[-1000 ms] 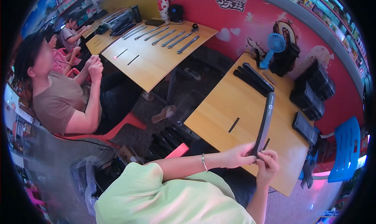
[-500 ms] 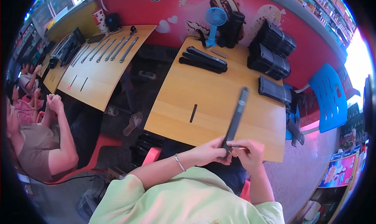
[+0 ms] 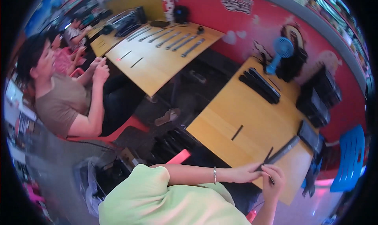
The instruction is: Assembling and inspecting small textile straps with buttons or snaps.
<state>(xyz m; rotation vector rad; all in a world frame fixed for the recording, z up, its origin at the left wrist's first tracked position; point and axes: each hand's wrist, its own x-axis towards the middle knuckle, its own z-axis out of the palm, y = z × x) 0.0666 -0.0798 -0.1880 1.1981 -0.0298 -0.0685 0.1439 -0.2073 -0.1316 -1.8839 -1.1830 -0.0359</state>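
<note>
Head cam: I judge 1 long flat dark-grey strap (image 3: 285, 149) WIP, L hand (image 3: 248, 174) & R hand (image 3: 275, 182) pinching its end; 1 thin black strip (image 3: 237, 132) unused.

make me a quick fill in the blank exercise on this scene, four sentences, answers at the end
1. The person's left hand and right hand are at the ____ end (near or far) of the dark grey strap.
2. The silver bracelet is on the ____ wrist.
3. The small fan near the wall is ____ in colour.
4. The wearer's shirt is pale ____.

Missing words: near; left; blue; green
</note>
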